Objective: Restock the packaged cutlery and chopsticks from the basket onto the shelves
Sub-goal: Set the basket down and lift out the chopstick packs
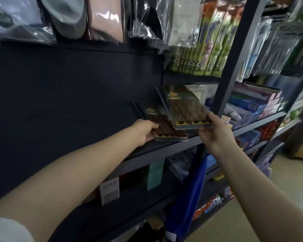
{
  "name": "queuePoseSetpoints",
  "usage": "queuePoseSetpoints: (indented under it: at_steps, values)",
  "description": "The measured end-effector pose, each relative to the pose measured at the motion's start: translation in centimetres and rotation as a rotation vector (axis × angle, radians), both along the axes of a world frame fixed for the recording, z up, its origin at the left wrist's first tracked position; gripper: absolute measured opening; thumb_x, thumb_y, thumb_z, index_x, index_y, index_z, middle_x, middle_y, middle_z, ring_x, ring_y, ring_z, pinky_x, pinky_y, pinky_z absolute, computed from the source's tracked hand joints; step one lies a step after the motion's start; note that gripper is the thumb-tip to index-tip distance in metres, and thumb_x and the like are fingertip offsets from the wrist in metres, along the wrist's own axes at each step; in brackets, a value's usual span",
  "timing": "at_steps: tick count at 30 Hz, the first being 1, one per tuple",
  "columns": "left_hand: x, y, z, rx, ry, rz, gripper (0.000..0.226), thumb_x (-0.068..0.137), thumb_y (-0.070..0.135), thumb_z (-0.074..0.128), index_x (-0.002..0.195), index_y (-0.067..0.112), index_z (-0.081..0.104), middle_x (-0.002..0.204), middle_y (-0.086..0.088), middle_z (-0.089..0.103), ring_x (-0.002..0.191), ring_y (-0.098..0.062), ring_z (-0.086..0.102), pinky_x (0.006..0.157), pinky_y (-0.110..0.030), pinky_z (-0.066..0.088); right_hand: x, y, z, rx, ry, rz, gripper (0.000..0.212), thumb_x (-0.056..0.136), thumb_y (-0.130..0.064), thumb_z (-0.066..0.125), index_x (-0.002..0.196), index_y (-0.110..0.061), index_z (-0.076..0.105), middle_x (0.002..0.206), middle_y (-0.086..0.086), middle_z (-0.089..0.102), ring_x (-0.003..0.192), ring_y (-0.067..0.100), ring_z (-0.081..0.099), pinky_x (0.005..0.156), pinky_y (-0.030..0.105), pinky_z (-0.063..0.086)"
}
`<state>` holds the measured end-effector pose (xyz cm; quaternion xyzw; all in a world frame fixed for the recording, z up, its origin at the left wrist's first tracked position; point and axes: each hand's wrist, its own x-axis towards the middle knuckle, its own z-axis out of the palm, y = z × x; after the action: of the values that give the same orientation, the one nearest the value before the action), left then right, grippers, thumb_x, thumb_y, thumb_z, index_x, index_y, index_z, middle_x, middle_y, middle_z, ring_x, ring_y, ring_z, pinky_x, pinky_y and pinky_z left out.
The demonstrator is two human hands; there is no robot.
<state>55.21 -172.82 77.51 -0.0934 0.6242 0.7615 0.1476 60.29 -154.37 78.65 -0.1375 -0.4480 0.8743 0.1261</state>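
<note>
Two flat clear packs of brown chopsticks are at the dark metal shelf (164,149). The lower chopstick pack (166,128) lies on the shelf board, and my left hand (143,131) grips its near left corner. My right hand (215,131) holds the second chopstick pack (185,105) by its near end, tilted up and raised just above the shelf, overlapping the right side of the first. Each pack seems to be a thin stack of more than one. The basket is not in view.
Green boxed cutlery (208,49) hangs above right. Bagged goods (103,18) hang over the dark, bare back panel (68,102). A black upright post (233,67) stands right of the packs, with boxes (252,105) beyond. A blue bag (191,186) hangs below.
</note>
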Motion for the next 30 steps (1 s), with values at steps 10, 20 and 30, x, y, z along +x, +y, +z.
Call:
queuePoseSetpoints:
  at_steps: [10, 20, 30]
  values:
    - [0.7, 2.5, 1.8, 0.306, 0.034, -0.007, 0.041, 0.099, 0.030, 0.029, 0.134, 0.009, 0.036, 0.111, -0.010, 0.058, 0.100, -0.021, 0.060, 0.080, -0.033, 0.049, -6.1, 1.1, -0.3, 0.016, -0.106, 0.103, 0.011, 0.093, -0.013, 0.053, 0.097, -0.003, 0.058, 0.096, 0.010, 0.065, 0.075, 0.021, 0.067, 0.059, 0.032, 0.058]
    - [1.6, 5.6, 1.7, 0.282, 0.066, 0.010, 0.068, 0.093, 0.056, 0.023, 0.140, 0.006, 0.024, 0.132, -0.017, 0.044, 0.131, -0.028, 0.038, 0.109, -0.033, 0.026, -5.8, 3.0, -1.1, 0.908, 0.057, 0.118, 0.034, 0.098, -0.028, 0.037, 0.122, -0.011, 0.054, 0.115, 0.017, 0.061, 0.107, 0.036, 0.057, 0.096, 0.046, 0.045]
    - [11.2, 1.8, -2.1, -0.589, 0.565, 0.428, 0.017, 0.092, 0.016, 0.047, 0.100, 0.024, 0.059, 0.099, 0.005, 0.062, 0.090, -0.011, 0.061, 0.084, -0.030, 0.050, -1.1, 0.0, -4.1, 1.541, 0.745, 0.186, 0.022, 0.091, -0.008, 0.045, 0.104, -0.004, 0.063, 0.108, 0.012, 0.061, 0.103, 0.027, 0.053, 0.081, 0.016, 0.029]
